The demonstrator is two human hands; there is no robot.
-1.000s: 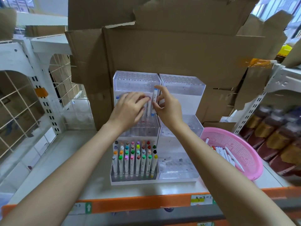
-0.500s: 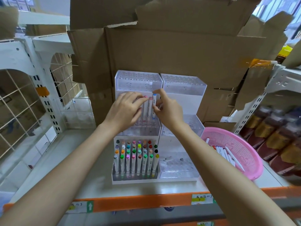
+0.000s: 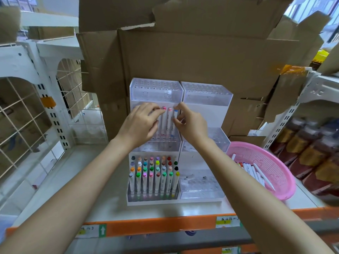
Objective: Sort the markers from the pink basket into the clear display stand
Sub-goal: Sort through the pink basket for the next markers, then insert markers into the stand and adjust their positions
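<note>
The clear tiered display stand (image 3: 156,88) stands on the shelf against cardboard boxes. Its left front tier holds several rows of coloured-cap markers (image 3: 154,173). In the left middle tier three markers stand upright: a pink-capped one (image 3: 164,114), a peach-capped one (image 3: 169,116) and a blue-capped marker (image 3: 175,114). My right hand (image 3: 192,125) pinches the blue-capped marker, index finger on its cap and thumb on the barrel. My left hand (image 3: 141,125) rests its fingertips against the pink-capped marker and hides the tier's left part. The pink basket (image 3: 286,173) at the right holds several white markers (image 3: 255,171).
The stand's right half (image 3: 205,184) has empty holes. Cardboard boxes (image 3: 201,57) rise close behind the stand. A white wire-grid rack (image 3: 23,116) is at the left, and brown bottles (image 3: 311,149) fill the shelf at the right. The orange shelf edge (image 3: 165,226) runs along the front.
The blue-capped marker in my right hand has come down into the middle tier beside the peach-capped one. My left hand has stayed on the standing markers.
</note>
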